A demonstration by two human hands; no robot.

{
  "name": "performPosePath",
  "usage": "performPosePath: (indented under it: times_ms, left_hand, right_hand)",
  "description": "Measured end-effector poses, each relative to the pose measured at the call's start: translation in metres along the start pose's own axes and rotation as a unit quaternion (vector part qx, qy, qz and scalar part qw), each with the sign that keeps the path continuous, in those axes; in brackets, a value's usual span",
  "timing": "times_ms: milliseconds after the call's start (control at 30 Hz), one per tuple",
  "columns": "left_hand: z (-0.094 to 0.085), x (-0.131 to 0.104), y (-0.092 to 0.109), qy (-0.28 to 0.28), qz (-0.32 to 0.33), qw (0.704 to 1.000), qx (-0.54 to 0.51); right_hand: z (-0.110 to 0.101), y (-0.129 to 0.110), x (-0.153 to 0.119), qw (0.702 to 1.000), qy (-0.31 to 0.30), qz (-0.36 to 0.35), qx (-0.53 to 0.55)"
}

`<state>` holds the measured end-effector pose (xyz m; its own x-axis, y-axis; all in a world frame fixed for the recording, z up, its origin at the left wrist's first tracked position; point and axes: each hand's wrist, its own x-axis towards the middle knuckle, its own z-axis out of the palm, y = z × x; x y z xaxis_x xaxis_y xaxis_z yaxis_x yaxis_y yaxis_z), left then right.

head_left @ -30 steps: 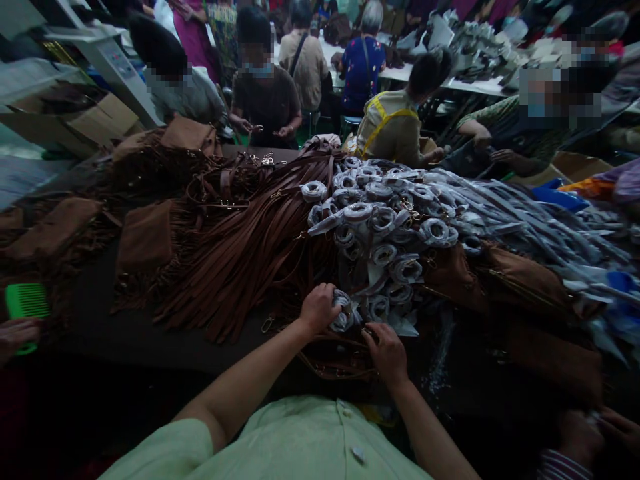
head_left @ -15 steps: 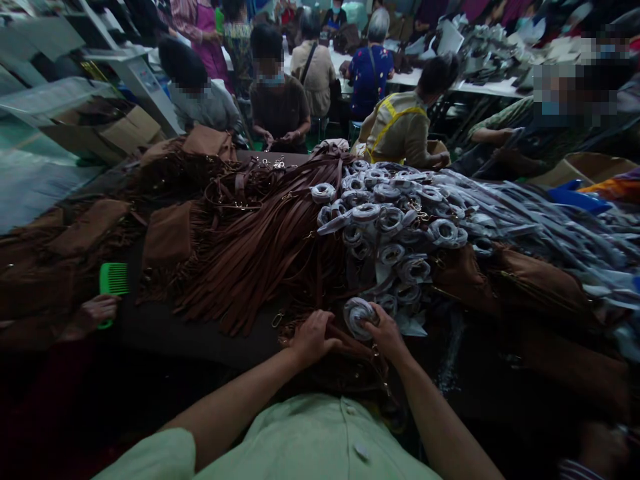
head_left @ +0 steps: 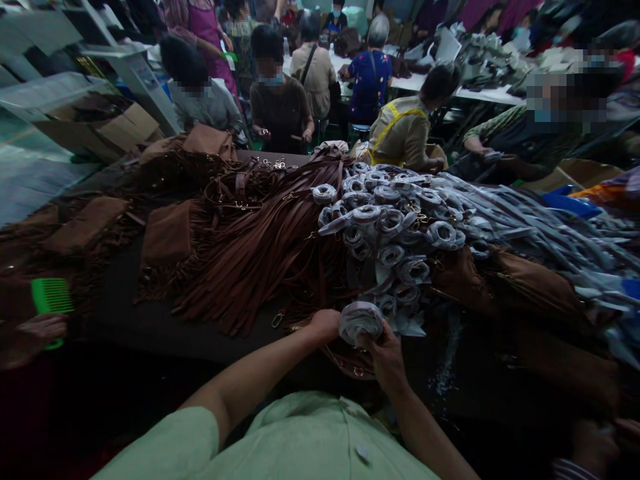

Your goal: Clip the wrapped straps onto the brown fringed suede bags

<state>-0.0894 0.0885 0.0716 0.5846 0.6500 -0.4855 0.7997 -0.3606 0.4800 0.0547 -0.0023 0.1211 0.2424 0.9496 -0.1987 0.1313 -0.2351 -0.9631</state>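
Note:
In my right hand [head_left: 387,357], thumb and fingers closed, is a coiled strap in clear plastic wrap [head_left: 361,320], raised just above the table edge. My left hand [head_left: 326,325] is at the coil's left side; its fingers are hidden behind the coil, so what they hold does not show. Below both hands hangs a loop of brown strap [head_left: 350,363] with metal fittings. Just beyond the coil is a heap of similar wrapped coils [head_left: 393,220]. To its left, long brown straps [head_left: 260,260] lie fanned out, and a metal clasp [head_left: 277,320] sits near my left wrist.
Brown fringed bags [head_left: 167,233] lie on the left of the dark table [head_left: 200,333]. A co-worker's hand [head_left: 43,333] holds a green comb [head_left: 53,295] at far left. Brown pouches [head_left: 540,280] are at right. Several people work across the table, near an open cardboard box [head_left: 100,127].
The wrapped coil has turned its flat side up, nearer my left hand, whose fingers have gone behind it. The co-worker's hand with the green comb has moved left.

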Motion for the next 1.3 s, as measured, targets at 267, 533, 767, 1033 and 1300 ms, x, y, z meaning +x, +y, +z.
performPosePath:
  times_ms: [267,533,767,1033,1300]
  left_hand:
    - [-0.021,-0.005,-0.021,0.010,0.025,0.999,-0.030]
    - [-0.020,-0.008,-0.025,0.032,0.053,0.987,-0.146]
    - [-0.036,-0.046,-0.075,-0.032,0.088,0.977,-0.192]
    - [-0.036,-0.064,-0.061,0.046,0.075,0.993,-0.077]
    - [-0.025,-0.070,-0.060,0.148,0.042,0.979,-0.130]
  right_hand:
    - [-0.015,0.075,-0.007,0.919,-0.062,-0.165,-0.352]
    - [0.002,0.068,0.008,0.881,-0.227,-0.100,-0.402]
    - [0.001,0.059,0.014,0.879,-0.166,-0.088,-0.438]
    - [0.049,0.011,0.000,0.888,-0.089,-0.175,-0.416]
    - [0.083,0.026,0.006,0.939,-0.074,-0.129,-0.311]
